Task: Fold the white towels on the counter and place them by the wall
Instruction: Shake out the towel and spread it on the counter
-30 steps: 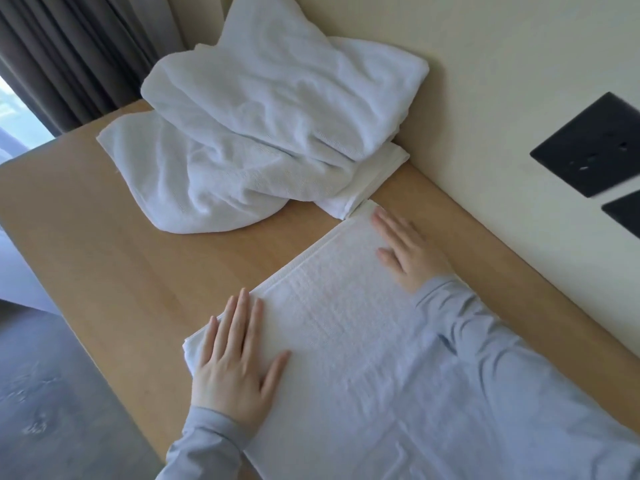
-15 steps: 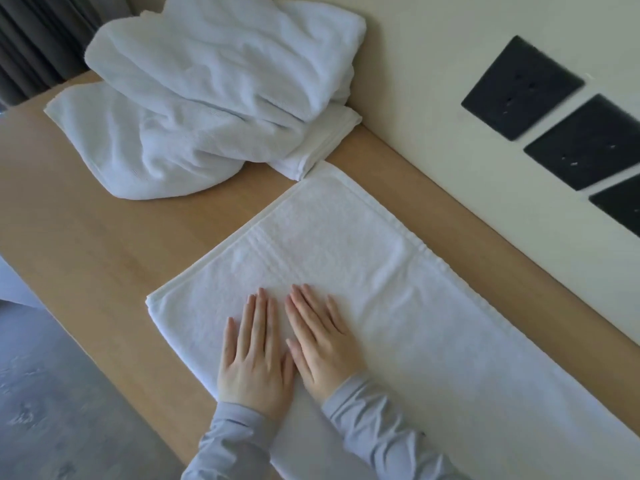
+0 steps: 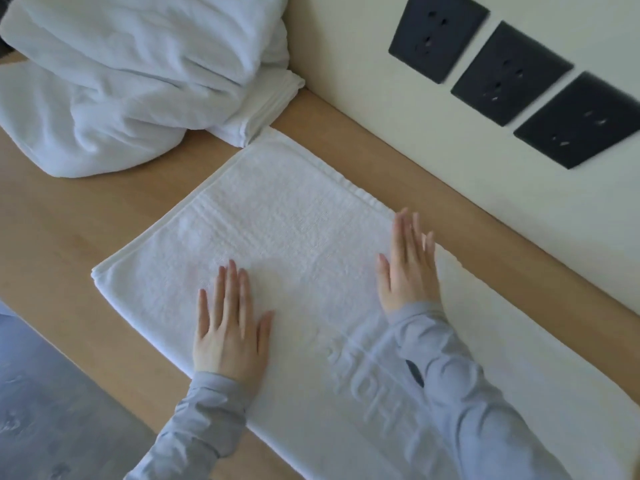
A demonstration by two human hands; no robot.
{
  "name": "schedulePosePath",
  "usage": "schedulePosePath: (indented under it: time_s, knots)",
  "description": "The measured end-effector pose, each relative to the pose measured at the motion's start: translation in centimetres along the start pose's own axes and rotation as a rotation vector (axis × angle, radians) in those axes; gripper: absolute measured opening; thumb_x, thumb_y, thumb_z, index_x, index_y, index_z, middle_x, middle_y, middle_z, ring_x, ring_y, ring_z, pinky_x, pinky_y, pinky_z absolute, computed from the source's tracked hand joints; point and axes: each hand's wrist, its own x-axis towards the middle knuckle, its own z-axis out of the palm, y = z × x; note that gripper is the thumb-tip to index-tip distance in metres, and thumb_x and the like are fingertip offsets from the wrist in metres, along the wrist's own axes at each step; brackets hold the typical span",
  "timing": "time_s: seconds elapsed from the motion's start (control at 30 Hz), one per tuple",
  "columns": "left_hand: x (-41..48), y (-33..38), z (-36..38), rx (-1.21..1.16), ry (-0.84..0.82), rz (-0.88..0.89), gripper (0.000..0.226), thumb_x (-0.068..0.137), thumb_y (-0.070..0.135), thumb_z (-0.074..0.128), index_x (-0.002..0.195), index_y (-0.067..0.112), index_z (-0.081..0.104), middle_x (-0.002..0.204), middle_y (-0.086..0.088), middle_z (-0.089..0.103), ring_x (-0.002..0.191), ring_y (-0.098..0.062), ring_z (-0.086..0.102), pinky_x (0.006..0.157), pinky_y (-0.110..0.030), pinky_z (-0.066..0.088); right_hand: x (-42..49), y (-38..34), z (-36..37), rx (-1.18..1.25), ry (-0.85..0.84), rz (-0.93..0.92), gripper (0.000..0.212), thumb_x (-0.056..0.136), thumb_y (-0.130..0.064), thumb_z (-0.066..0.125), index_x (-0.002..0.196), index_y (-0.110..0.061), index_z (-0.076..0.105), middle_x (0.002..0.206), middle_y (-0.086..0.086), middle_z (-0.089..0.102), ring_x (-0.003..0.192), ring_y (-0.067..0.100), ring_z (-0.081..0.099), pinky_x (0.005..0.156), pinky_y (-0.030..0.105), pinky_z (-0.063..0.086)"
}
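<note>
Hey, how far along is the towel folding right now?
Done: one towel lies spread on the counter, its end looking doubled. In hand: left hand and right hand press flat on it. Left: its remaining folds, placing it by the wall, and the crumpled pile of towels, not yet folded.

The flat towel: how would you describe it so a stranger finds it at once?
Find the wooden counter below three black wall sockets. The flat towel lies spread along it, under the left hand and right hand. Unlike the crumpled pile beside it, it is smooth.
</note>
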Motion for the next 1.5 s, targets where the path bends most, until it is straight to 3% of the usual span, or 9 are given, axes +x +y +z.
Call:
schedulePosePath:
  time_s: [0.13,0.3,0.57,0.7,0.9,1.03,1.2,1.37,1.5]
  knots:
    - [-4.5,5.2,2.2,0.001,-0.068,0.269,0.059,0.091,0.033,0.030,0.138,-0.002,0.040,0.149,-0.017,0.032,0.137,-0.033,0.030,0.109,-0.049,0.022,-7.2,-5.9,2.0,0.132,0.012,-0.230,0.049,0.094,-0.019,0.030,0.140,-0.002,0.037,0.149,0.014,0.034,0.140,0.028,0.027,0.113,0.048,0.027]
    - [-5.5,5.2,3.6,0.043,-0.105,0.251,0.066,0.091,0.044,0.027,0.142,0.001,0.032,0.150,-0.014,0.029,0.139,-0.025,0.029,0.114,-0.044,0.017,-10.0,0.8,2.5,-0.030,-0.097,-0.293,0.052,0.093,-0.031,0.034,0.141,-0.010,0.039,0.150,0.004,0.034,0.140,0.020,0.028,0.110,0.048,0.032]
    - [-5.7,5.7,3.8,0.079,-0.082,0.226,0.072,0.094,0.051,0.015,0.146,0.003,0.025,0.153,-0.013,0.024,0.141,-0.026,0.023,0.115,-0.046,0.015,-10.3,18.9,-0.5,-0.141,-0.122,0.272,0.071,0.089,-0.046,0.010,0.146,-0.006,0.026,0.154,0.009,0.024,0.144,0.021,0.018,0.117,0.049,0.012]
    - [-6.3,6.6,3.3,0.067,-0.066,0.228,0.068,0.094,0.045,0.017,0.145,0.000,0.024,0.153,-0.015,0.023,0.142,-0.027,0.021,0.116,-0.048,0.014,-10.5,15.4,-1.5,-0.079,-0.037,0.348,0.065,0.092,-0.038,0.014,0.147,-0.004,0.013,0.157,0.011,0.011,0.146,0.023,0.004,0.118,0.045,-0.001]
    - [-11.3,12.3,5.3,0.042,-0.146,0.466,0.059,0.099,0.033,0.012,0.139,-0.002,0.036,0.149,-0.016,0.031,0.138,-0.028,0.031,0.113,-0.047,0.017,-18.6,2.9,0.7,0.079,0.000,0.046,0.051,0.092,-0.021,0.032,0.140,-0.004,0.040,0.150,0.009,0.033,0.140,0.025,0.027,0.111,0.045,0.021]
    - [-11.3,12.5,6.3,0.102,-0.161,0.430,0.064,0.097,0.041,0.010,0.142,0.001,0.033,0.150,-0.013,0.030,0.140,-0.021,0.023,0.115,-0.044,0.011,-23.3,7.0,1.3,0.009,-0.077,0.105,0.053,0.093,-0.033,0.034,0.141,-0.011,0.040,0.151,0.002,0.033,0.141,0.019,0.027,0.110,0.049,0.023]
    - [-11.7,12.7,6.4,0.122,-0.151,0.406,0.066,0.095,0.045,0.012,0.147,0.005,0.024,0.154,-0.010,0.023,0.142,-0.020,0.019,0.117,-0.045,0.010,-29.4,17.1,-0.2,-0.029,-0.085,0.485,0.062,0.093,-0.041,0.020,0.147,-0.009,0.023,0.156,0.003,0.017,0.144,0.018,0.015,0.115,0.049,0.016]
    - [-11.8,13.1,6.4,0.139,-0.123,0.410,0.065,0.093,0.041,0.020,0.146,0.004,0.026,0.153,-0.013,0.026,0.141,-0.023,0.022,0.116,-0.048,0.014,-30.9,19.0,-1.8,-0.005,0.036,0.695,0.068,0.095,-0.047,0.007,0.143,-0.001,0.021,0.152,0.013,0.017,0.141,0.032,0.019,0.115,0.055,0.013]
    - [-11.9,13.3,6.4,0.146,-0.119,0.406,0.066,0.093,0.042,0.019,0.146,0.003,0.025,0.153,-0.014,0.025,0.141,-0.025,0.023,0.115,-0.050,0.016,-29.6,9.0,-0.3,0.135,0.095,0.434,0.061,0.090,-0.030,0.032,0.143,0.000,0.026,0.151,0.017,0.025,0.142,0.030,0.019,0.113,0.049,0.014]
